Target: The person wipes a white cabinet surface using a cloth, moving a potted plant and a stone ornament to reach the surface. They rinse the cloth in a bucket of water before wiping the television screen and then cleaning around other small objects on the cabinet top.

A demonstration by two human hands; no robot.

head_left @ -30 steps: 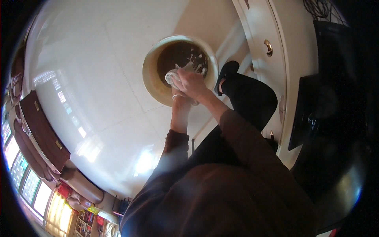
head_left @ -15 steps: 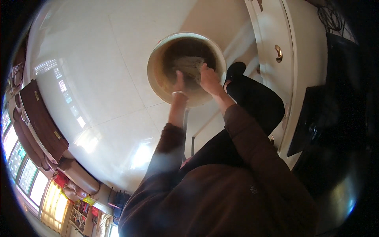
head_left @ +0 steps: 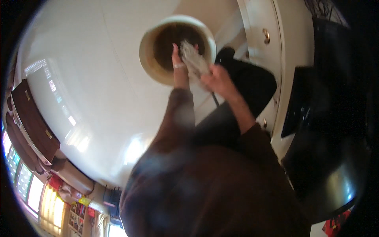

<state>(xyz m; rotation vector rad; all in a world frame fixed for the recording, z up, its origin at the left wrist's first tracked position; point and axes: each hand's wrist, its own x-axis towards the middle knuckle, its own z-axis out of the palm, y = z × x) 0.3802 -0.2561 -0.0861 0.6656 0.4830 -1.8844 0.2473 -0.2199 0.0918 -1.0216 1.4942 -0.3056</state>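
The pale, glossy floor [head_left: 98, 87] takes up most of the left, with a white cabinet [head_left: 270, 55] along the right. A brown table [head_left: 33, 118] stands at the far left edge, with a sofa [head_left: 73, 175] near it. The person's black-clad leg [head_left: 252, 81] is bent just right of a cream bucket [head_left: 148, 55], which holds dark liquid [head_left: 166, 43]. The wet, greyish cloth [head_left: 193, 59], blurred, slants over the bucket's right part, its lower end beyond the rim. The right hand [head_left: 219, 81] is curled tight around that lower end. The left hand [head_left: 176, 55], over the bucket, is spread, thumb left of the cloth and fingertips to its right; the palm is hidden, so I cannot tell if it touches. The cabinet has 2 brass handles [head_left: 266, 36]. A pale bracelet [head_left: 179, 65] circles the left wrist.
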